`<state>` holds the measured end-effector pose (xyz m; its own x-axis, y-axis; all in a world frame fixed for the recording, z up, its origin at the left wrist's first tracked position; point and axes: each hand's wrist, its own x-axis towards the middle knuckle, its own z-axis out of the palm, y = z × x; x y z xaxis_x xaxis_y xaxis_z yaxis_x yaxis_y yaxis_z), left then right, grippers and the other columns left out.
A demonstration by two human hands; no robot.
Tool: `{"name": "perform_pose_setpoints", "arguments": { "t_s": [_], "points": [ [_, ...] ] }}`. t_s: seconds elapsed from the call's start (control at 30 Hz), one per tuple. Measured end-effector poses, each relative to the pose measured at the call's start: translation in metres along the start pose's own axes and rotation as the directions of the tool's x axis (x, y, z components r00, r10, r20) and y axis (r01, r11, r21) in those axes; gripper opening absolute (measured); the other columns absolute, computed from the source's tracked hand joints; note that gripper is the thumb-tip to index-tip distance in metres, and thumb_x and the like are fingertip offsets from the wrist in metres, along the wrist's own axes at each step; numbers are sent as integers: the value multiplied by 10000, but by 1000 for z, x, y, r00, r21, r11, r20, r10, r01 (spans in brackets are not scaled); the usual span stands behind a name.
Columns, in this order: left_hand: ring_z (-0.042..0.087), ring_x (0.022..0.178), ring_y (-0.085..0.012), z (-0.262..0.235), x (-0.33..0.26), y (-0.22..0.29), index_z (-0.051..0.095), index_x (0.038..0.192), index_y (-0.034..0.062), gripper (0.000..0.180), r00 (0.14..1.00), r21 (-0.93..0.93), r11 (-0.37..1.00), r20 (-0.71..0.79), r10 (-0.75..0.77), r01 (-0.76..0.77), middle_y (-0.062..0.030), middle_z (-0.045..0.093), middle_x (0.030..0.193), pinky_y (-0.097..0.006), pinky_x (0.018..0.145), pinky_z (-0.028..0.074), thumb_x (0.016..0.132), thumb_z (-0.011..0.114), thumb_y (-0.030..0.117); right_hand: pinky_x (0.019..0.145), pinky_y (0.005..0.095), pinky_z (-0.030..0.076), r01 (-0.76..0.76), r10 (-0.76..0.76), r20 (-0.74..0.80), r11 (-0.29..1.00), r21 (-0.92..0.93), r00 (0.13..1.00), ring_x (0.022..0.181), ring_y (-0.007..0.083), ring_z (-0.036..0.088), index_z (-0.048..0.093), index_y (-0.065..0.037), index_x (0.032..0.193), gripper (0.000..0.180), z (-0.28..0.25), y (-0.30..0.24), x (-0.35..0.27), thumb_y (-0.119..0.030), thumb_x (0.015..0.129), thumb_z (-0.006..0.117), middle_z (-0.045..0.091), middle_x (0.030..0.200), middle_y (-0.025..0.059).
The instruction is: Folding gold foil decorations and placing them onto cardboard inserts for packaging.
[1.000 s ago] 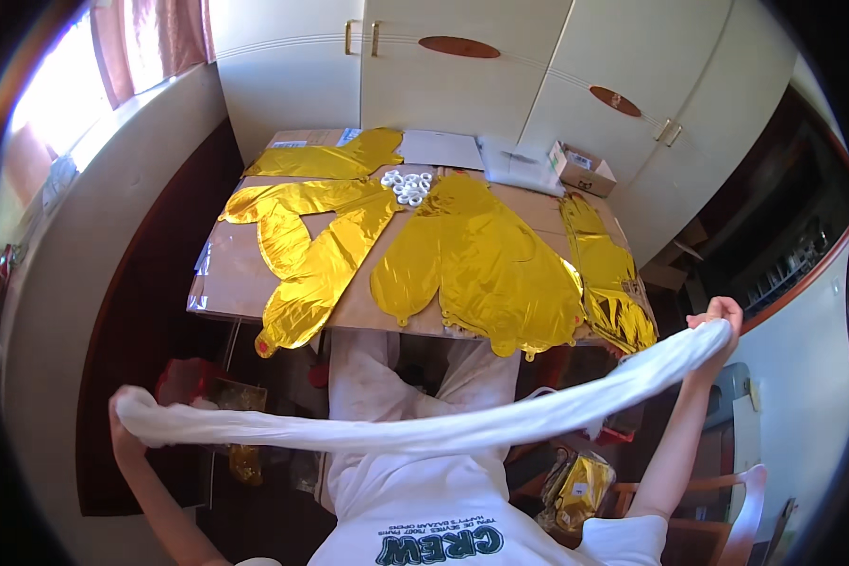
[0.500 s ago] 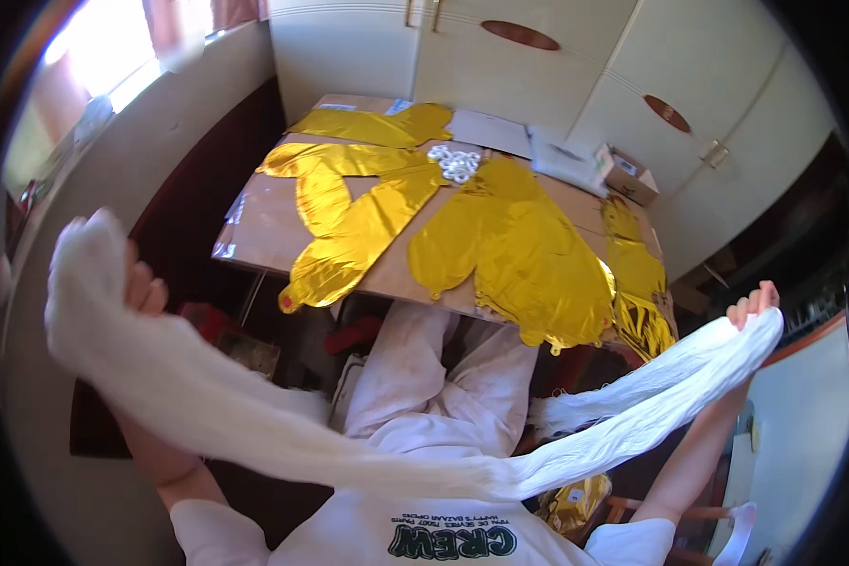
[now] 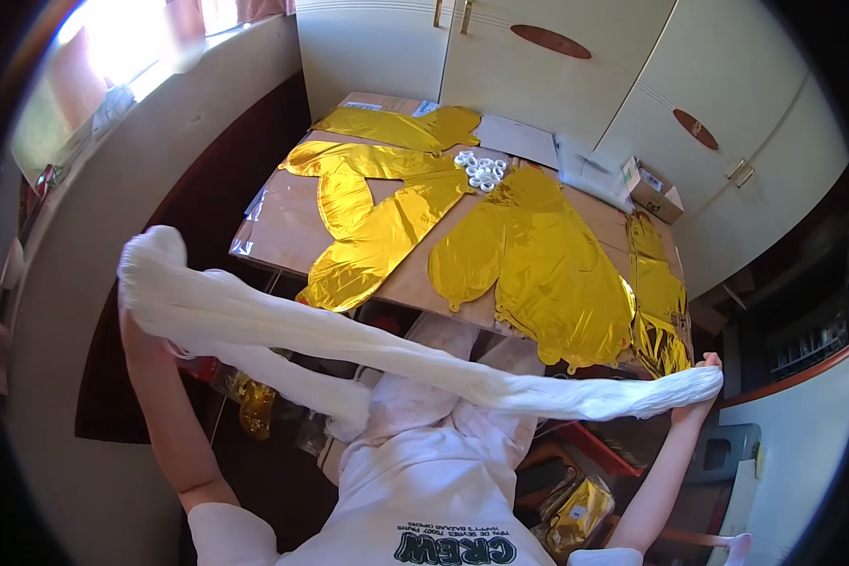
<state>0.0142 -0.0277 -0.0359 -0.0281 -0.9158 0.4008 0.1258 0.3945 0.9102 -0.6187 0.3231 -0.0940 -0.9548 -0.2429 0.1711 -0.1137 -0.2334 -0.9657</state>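
A long skein of white thread stretches across in front of my chest, pulled nearly straight between my raised hands. At its left end the thread bunches over my left hand, covering the fingers; only the wrist side shows. A loose length hangs from there toward my lap. My right hand holds the other end, its fingertips showing above the thread. Past the skein, flat gold foil balloons lie on the cardboard-topped table. A cluster of small white rings rests among them.
A small open carton and a clear plastic sheet lie at the table's far right. Behind stand cream cupboards. Packed gold foil sits low at my right, near a grey stool.
My left hand has moved inward, and my right hand has come lower and inward. The skein now runs straighter and higher over my lap. The view has shifted slightly.
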Motion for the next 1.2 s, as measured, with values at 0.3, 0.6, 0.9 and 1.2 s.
{"name": "perform_pose_setpoints", "arguments": {
  "t_s": [0.3,0.6,0.9,1.2],
  "points": [
    [629,835,-138,-7,-55,-87,630,1076,124,193,912,-386,835,44,-408,392,-10,628,964,-333,696,534,935,603,253,722,323,530,-174,174,26,985,-16,984,708,132,533,540,-145,1023,282,-43,78,12,-423,972,550,470,780,-38],
    [650,1017,-246,-51,-139,-254,605,1148,84,296,596,-300,543,117,-795,784,-91,658,1127,-415,898,523,984,492,302,815,338,506,-313,295,-140,939,-140,945,885,159,623,628,-130,968,184,-95,199,-42,-281,942,525,645,957,14],
    [591,1129,-185,-63,-215,-292,575,1300,83,415,422,476,360,-27,-906,803,-55,622,1256,-344,949,455,921,603,251,859,436,500,245,441,293,165,-955,848,912,362,646,681,-53,954,196,-187,224,-116,-150,798,612,682,957,180],
    [664,1037,-279,-43,-213,-314,650,1196,83,473,442,843,438,279,-853,312,-114,706,1090,-371,884,507,791,718,316,914,435,481,610,637,390,-162,-776,665,1125,304,558,690,-137,1051,331,-125,225,-161,-278,752,671,620,1159,87]
  ]
}}
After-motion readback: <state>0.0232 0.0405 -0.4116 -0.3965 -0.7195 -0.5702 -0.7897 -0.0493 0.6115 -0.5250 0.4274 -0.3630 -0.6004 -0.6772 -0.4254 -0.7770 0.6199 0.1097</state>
